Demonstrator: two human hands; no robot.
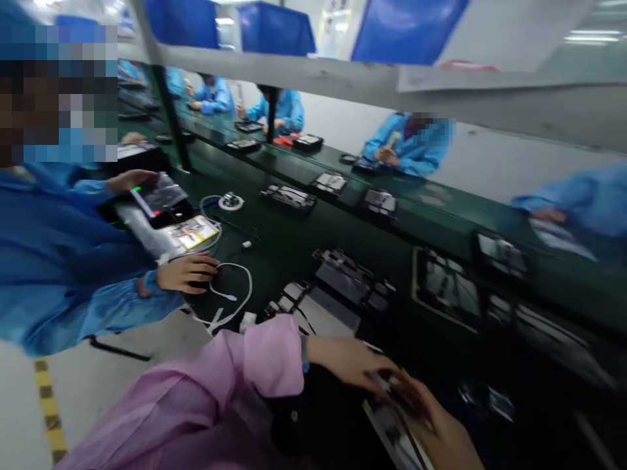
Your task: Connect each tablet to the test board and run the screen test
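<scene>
The left hand (345, 359) and right hand (443, 421) meet over a slim device (386, 431) close to the table's (287, 245) near edge, likely so that one steadies it for the other. Fingers on both bend inward, but blur and shadow hide whether they pinch it; I cannot tell. The device's lower end is cut off. An opened gadget (345, 284) lies farther in, presumably set within reach. The pink sleeve (274, 356) hides part of the near edge.
</scene>
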